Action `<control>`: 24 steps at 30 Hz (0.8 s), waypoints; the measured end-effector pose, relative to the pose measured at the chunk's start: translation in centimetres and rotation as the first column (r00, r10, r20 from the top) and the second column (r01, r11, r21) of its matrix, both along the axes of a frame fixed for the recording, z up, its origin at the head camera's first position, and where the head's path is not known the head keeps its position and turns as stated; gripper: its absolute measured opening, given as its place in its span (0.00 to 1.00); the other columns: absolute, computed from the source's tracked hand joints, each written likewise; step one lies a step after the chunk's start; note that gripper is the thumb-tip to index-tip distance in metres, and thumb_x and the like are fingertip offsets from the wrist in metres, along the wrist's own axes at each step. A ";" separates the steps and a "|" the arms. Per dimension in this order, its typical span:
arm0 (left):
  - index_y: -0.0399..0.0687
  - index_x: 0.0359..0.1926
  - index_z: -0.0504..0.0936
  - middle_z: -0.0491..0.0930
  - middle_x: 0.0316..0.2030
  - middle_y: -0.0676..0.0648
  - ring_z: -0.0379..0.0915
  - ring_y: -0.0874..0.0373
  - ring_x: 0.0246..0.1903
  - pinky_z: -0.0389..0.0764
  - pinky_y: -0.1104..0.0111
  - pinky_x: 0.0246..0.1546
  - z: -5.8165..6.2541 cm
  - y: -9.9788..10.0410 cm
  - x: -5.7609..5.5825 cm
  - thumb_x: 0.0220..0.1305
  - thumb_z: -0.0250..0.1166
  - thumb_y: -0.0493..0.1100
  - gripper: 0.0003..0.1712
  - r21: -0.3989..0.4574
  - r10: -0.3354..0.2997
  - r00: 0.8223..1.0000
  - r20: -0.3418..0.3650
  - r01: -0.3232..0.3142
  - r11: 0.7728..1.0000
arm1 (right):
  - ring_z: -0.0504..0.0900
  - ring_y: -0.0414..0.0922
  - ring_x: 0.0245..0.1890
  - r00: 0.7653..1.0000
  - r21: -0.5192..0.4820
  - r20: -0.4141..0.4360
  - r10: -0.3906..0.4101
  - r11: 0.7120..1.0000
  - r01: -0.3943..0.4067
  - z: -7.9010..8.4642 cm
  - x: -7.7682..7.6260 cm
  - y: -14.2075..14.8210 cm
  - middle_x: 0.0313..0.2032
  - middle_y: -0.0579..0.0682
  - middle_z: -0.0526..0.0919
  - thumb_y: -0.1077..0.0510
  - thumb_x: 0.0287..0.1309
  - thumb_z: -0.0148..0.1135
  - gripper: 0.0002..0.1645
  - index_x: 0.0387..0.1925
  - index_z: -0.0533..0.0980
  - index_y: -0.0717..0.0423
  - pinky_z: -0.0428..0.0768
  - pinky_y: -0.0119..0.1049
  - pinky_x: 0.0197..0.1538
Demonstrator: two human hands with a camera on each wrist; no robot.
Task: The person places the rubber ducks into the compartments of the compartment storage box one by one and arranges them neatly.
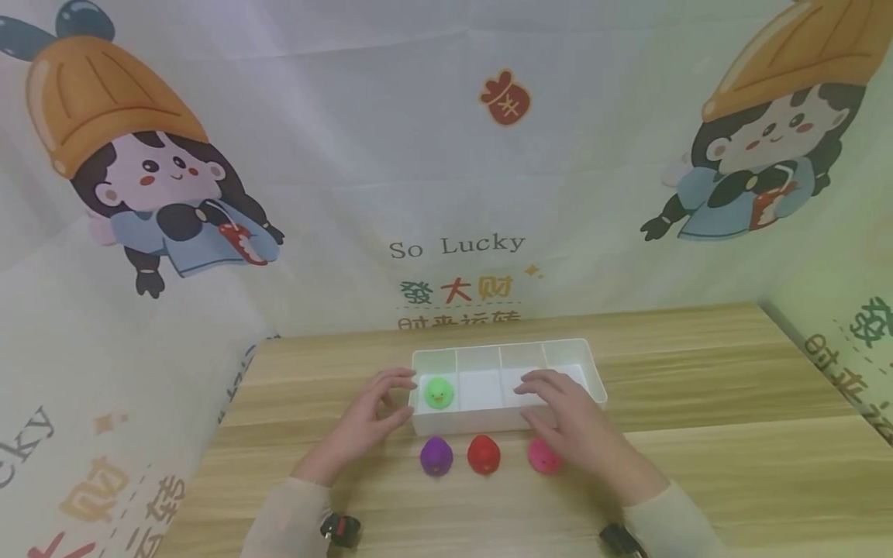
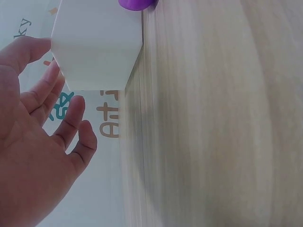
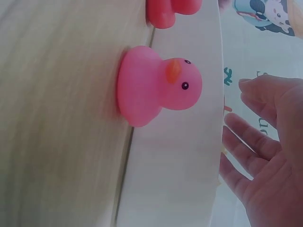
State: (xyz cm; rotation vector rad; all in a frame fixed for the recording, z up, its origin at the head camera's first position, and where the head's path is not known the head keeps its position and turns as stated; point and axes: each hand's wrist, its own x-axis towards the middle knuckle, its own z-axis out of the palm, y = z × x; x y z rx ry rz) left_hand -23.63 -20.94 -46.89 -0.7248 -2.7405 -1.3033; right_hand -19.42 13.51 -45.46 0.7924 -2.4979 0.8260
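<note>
Nearest are two pale sleeves (image 1: 286,519) with dark wrist devices (image 1: 342,530) by the cuffs, at the near part of the wooden table (image 1: 391,519). Beyond them, three ducks sit on the wood in a row just in front of the tray (image 1: 467,422): purple duck (image 1: 436,457) on the left, red duck (image 1: 484,456) in the middle, pink duck (image 1: 543,457) on the right, partly under the right hand in the head view. These three look like the part left to do, as none of them is in a compartment. The left hand (image 1: 363,422) is at the tray's left end, fingers loosely bent and apart, thumb and fingertips at its edge without a clear hold. The right hand (image 1: 579,418) hovers over the front wall toward the right, relaxed, nothing between its fingers. Inside the tray, green duck (image 1: 439,394) sits in the leftmost of four compartments, the only duck seen there; fingers hide some of the right side. So one duck appears done against three outside, and the work seems nearer its start than its end. Behind everything hangs a printed cloth (image 1: 335,256).
</note>
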 end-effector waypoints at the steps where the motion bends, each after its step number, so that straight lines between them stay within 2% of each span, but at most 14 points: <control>1: 0.44 0.59 0.79 0.71 0.71 0.44 0.74 0.45 0.55 0.78 0.59 0.54 0.0 0.0 0.0 0.67 0.68 0.36 0.20 -0.002 -0.001 1.000 -0.003 0.001 1.000 | 0.81 0.55 0.59 1.000 0.001 -0.007 0.003 1.000 -0.003 -0.1 0.1 0.1 0.56 0.55 0.83 0.62 0.58 0.73 0.18 0.51 0.81 0.56 0.79 0.53 0.63; 10: 0.44 0.59 0.78 0.71 0.71 0.43 0.74 0.45 0.53 0.78 0.58 0.53 0.0 -0.1 0.1 0.66 0.68 0.36 0.20 0.004 -0.002 1.000 0.003 0.002 1.000 | 0.81 0.53 0.59 1.000 0.022 -0.008 0.001 1.000 -0.001 -0.1 1.0 0.6 0.56 0.53 0.83 0.61 0.59 0.73 0.18 0.51 0.82 0.54 0.79 0.52 0.64; 16: 0.44 0.58 0.79 0.72 0.70 0.42 0.75 0.43 0.53 0.79 0.59 0.52 0.0 -0.1 0.1 0.66 0.68 0.36 0.20 0.010 -0.006 1.000 -0.023 0.007 1.000 | 0.81 0.51 0.59 1.000 0.035 0.005 0.001 0.999 -0.001 0.0 1.7 1.1 0.56 0.51 0.83 0.63 0.58 0.73 0.17 0.49 0.82 0.53 0.80 0.50 0.62; 24: 0.44 0.59 0.79 0.72 0.70 0.43 0.75 0.46 0.50 0.78 0.59 0.52 0.0 -0.1 0.0 0.66 0.68 0.36 0.20 -0.001 -0.001 1.000 -0.011 0.001 1.000 | 0.81 0.49 0.58 0.999 0.037 -0.046 0.016 0.999 -0.014 -0.1 2.5 1.8 0.55 0.49 0.83 0.65 0.54 0.75 0.18 0.48 0.84 0.51 0.83 0.48 0.59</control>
